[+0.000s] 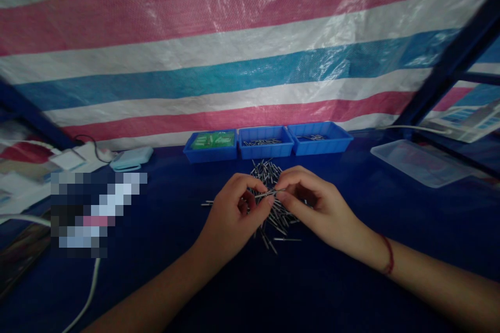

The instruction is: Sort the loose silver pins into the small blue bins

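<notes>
Over a loose pile of slim metal blind rivets (pixel 279 216), both of my hands meet fingertip to fingertip. My left hand (pixel 238 208) pinches one end of a blind rivet (pixel 262 195) between thumb and forefinger. The thumb and forefinger of my right hand (pixel 318 205) close on its other end, which the fingertips partly hide. Whether more than one rivet is held, I cannot tell. A single rivet (pixel 288 239) lies apart at the near side of the pile.
Three blue bins stand behind the pile: the left bin (pixel 211 154) with green packets, the middle bin (pixel 266 152) and right bin (pixel 324 146) with metal rivets. A clear plastic lid (pixel 420 164) lies right; a light blue case (pixel 132 158) and white cable (pixel 92 286) lie left.
</notes>
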